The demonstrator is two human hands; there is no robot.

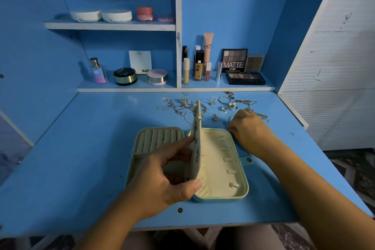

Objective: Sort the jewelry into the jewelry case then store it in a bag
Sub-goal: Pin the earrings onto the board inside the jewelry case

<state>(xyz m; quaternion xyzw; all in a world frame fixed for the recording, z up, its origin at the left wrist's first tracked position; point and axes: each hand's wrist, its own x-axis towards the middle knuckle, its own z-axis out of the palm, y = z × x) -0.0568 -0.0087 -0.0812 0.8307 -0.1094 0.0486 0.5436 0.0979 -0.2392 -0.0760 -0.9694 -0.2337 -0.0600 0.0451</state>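
Observation:
An open cream jewelry case (239,193) with a teal shell lies on the blue desk. Its left half has ring rolls (158,138); its right half has small hook tabs. My left hand (168,178) holds the case's middle flap (197,138) upright, thumb on the near edge, fingers on the left face. Small earrings are pinned to the flap. My right hand (247,130) rests knuckles-up on the desk just right of the case, at the near edge of the loose jewelry (213,105): gold chains, rings and earrings spread behind the case. Its fingertips are hidden. No bag is visible.
Behind the desk a low shelf (176,88) holds cosmetics: a perfume bottle (98,71), powder jars, foundation tubes and eyeshadow palettes (244,78). A higher shelf carries white compacts (101,15). A white slatted panel (332,67) stands at the right.

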